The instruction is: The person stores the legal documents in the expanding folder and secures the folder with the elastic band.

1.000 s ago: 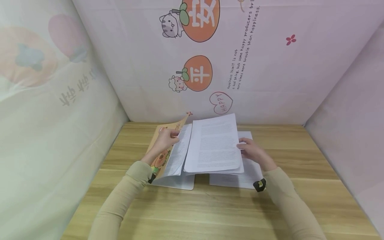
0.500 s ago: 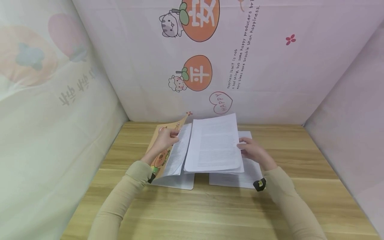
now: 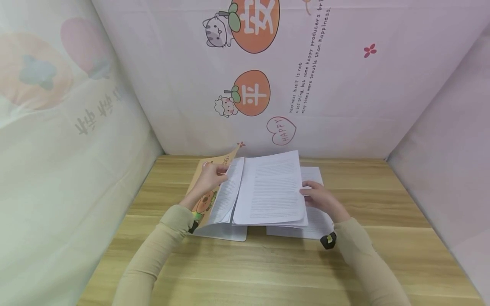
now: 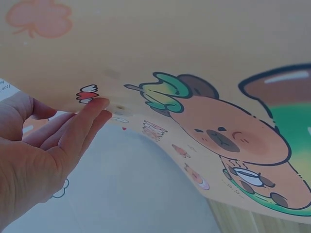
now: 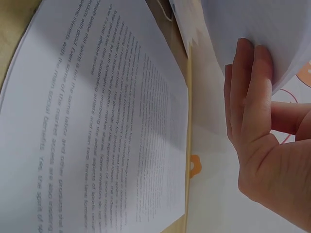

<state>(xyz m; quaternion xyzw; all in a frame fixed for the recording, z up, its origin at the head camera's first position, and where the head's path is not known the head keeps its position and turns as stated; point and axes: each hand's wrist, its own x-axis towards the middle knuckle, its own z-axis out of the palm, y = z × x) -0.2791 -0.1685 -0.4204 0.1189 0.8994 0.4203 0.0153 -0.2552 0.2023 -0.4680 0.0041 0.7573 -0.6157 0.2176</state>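
My left hand pinches the raised edge of an orange folder printed with cartoon animals. In the left wrist view, the fingers lie under the cover, beside a capybara picture. Inside the tilted folder, printed sheets show along its opening. With fingers below and thumb on the other side, my right hand grips the right edge of a stack of printed paper. This stack is tilted, its left edge right at the folder's opening. Under it, more printed sheets lie flat on the table.
The folder's white lower side rests on the wooden table. White cloth walls with cartoon prints stand behind and on both sides. A black wrist camera sits at the right cuff, near the flat sheets.
My right hand has lowered the stack of paper a little and shifted it slightly left, towards the folder. The left hand and the folder stay nearly still.
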